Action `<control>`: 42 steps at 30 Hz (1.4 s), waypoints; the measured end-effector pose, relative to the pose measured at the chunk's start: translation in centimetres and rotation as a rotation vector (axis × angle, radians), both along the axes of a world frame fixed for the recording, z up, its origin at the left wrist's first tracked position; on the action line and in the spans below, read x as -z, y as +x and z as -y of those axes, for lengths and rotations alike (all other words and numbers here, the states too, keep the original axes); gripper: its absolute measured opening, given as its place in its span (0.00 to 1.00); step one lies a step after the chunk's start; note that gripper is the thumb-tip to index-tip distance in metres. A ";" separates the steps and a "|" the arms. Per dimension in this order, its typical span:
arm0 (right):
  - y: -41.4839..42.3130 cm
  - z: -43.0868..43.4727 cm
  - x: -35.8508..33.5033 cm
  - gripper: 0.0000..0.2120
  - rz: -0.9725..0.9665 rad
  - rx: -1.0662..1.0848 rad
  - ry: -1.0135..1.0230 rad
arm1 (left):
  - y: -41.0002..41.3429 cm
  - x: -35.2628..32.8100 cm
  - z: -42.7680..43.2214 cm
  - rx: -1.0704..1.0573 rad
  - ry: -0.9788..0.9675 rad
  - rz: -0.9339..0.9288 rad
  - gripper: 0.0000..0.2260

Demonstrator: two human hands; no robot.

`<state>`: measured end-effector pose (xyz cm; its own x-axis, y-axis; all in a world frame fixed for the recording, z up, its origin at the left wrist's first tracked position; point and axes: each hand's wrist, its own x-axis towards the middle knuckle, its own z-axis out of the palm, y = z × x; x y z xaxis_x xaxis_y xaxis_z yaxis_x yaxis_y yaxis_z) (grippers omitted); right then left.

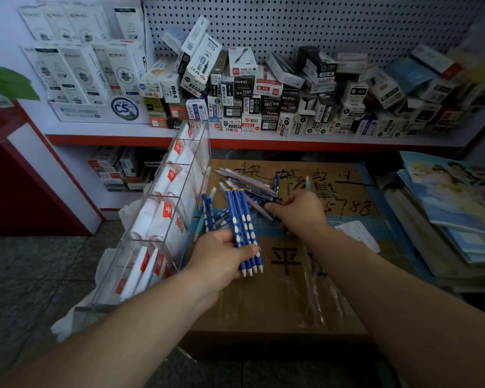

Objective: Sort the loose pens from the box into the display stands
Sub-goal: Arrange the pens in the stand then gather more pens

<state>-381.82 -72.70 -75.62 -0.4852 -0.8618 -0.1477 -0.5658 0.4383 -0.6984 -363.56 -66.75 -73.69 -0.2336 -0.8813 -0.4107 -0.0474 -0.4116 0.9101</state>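
My left hand [221,254] grips a bundle of several blue pens with pale dots [242,219], tips pointing toward me. My right hand [298,210] rests on a loose pile of pens [245,183] lying on a closed cardboard box [289,275]; its fingers pinch at a dark pen in the pile. More blue pens [207,212] lie at the pile's left edge. A clear acrylic display stand [163,217] with several compartments leans against the box's left side, holding white and red packets.
A red-edged shelf [263,141] behind the box carries stacked pen cartons under a white pegboard [319,23]. A stack of notebooks [457,214] lies to the right. Grey floor tiles [34,275] spread to the left.
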 end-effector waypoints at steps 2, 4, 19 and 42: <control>0.0 0.1 0.1 0.15 0.017 0.022 -0.004 | 0.0 0.1 0.0 0.005 -0.002 -0.002 0.11; -0.1 0.2 0.1 0.14 0.064 0.044 -0.013 | -0.2 0.0 0.1 0.014 -0.007 0.001 0.12; -4.3 -9.1 -3.4 0.04 0.207 -0.046 -0.019 | -2.2 -1.5 -1.2 0.084 -0.048 0.044 0.09; -19.0 -28.2 -12.7 0.04 -0.006 0.339 -0.304 | -17.7 -4.0 -10.9 0.451 -0.119 -0.048 0.07</control>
<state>-400.78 -44.47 -62.92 -0.7474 -0.6581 0.0913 -0.4301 0.3746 -0.8214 -381.24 -55.84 -69.68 -0.6205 -0.7279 -0.2919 -0.1540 -0.2519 0.9554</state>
